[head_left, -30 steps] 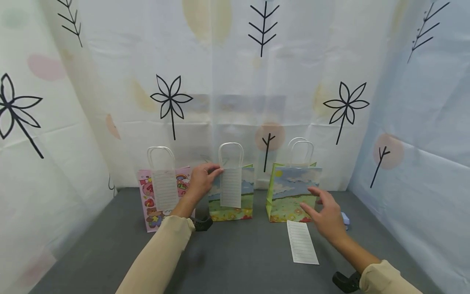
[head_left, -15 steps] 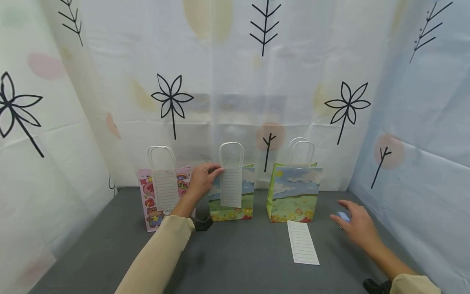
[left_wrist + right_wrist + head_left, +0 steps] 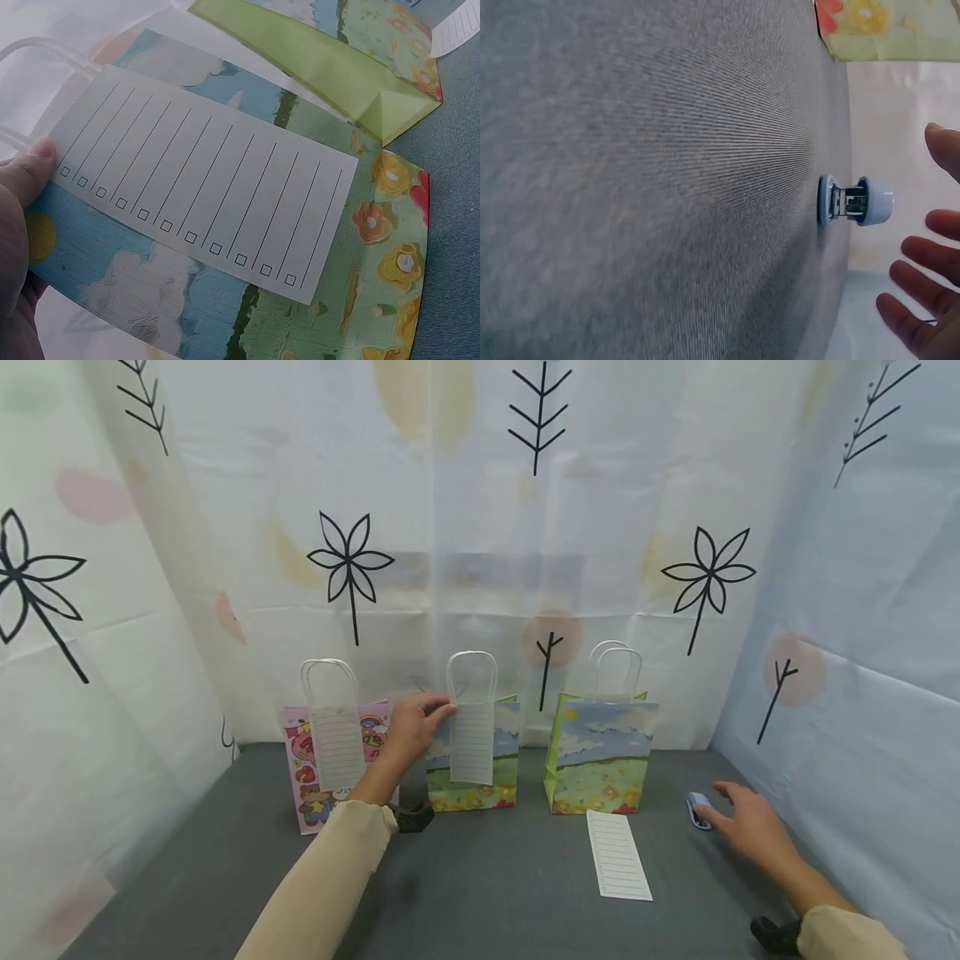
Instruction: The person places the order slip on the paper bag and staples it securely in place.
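Observation:
My left hand [image 3: 411,728] pinches the top corner of a lined checklist slip [image 3: 472,743] against the rim of the middle gift bag [image 3: 506,781], which has a painted sky and flower meadow. In the left wrist view the thumb [image 3: 34,165] lies on the front of the slip [image 3: 202,180], with the other fingers behind the bag. Small checkboxes line one side of it. At the right, my right hand [image 3: 757,828] hovers with spread fingers beside a small light-blue stapler [image 3: 699,811]. The stapler [image 3: 874,201] stands on the table, apart from the fingers in the right wrist view.
A pink cartoon gift bag [image 3: 306,793] with a slip on its front stands at the left. Another meadow bag [image 3: 600,756] stands right of the middle one, a loose slip [image 3: 618,856] lying before it on the grey table [image 3: 495,893]. A patterned curtain [image 3: 480,510] closes the back.
My right hand has moved right, away from the front of the right-hand bag, and down to the stapler. My left hand keeps its pinch in the same place.

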A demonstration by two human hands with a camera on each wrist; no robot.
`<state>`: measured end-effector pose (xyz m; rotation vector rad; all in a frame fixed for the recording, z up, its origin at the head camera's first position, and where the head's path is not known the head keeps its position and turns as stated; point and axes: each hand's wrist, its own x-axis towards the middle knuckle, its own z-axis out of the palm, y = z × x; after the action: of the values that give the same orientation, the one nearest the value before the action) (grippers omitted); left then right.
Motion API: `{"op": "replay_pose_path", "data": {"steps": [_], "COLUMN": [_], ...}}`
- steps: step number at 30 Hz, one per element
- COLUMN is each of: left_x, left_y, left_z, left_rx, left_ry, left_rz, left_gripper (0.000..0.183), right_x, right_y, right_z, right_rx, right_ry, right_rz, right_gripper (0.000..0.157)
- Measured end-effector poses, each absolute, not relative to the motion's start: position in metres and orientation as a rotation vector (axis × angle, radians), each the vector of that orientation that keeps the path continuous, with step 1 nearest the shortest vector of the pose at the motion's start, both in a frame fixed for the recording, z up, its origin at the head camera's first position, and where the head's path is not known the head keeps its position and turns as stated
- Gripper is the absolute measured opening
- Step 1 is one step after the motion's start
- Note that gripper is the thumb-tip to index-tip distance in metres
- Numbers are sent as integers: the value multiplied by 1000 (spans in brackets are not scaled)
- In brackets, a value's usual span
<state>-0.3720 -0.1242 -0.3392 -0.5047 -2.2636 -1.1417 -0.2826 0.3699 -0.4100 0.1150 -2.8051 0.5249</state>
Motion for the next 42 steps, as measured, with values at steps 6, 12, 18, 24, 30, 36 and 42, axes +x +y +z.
{"op": "replay_pose_path", "data": {"steps": [6, 12, 18, 24, 30, 36, 42], "left_x": [-370, -368, -368, -369, -368, -367, -367], "left_y": [-124, -124, -125, -125, -124, -124, -124], "left_z": [-337, -336, -336, -337, -336, -335, -336], "left_rx": [-510, -503, -507, -522, -522, -523, -524], "left_ry": [-2272, -2283, -2281, -2267, -2266, -2266, -2261], "left_rz": [-1160, -1176, -1184, -1168, -1169, -1176, -1179], "left_gripper": [18, 18, 17, 17, 16, 16, 16], "right_x": [-293, -301, -303, -303, -300, -294, -290], "right_y": [374, 375, 372, 369, 365, 361, 359], "right_z": [-414, -419, -421, -423, -424, -427, -431], "right_rx": [21, -54, -93, -108, -58, 0, 35], "right_ry": [-2902, -2934, -2917, -2881, -2839, -2805, -2797], "right_rz": [506, 528, 559, 600, 683, 739, 779], "right_gripper": [68, 69, 58, 50, 43, 34, 31]}}
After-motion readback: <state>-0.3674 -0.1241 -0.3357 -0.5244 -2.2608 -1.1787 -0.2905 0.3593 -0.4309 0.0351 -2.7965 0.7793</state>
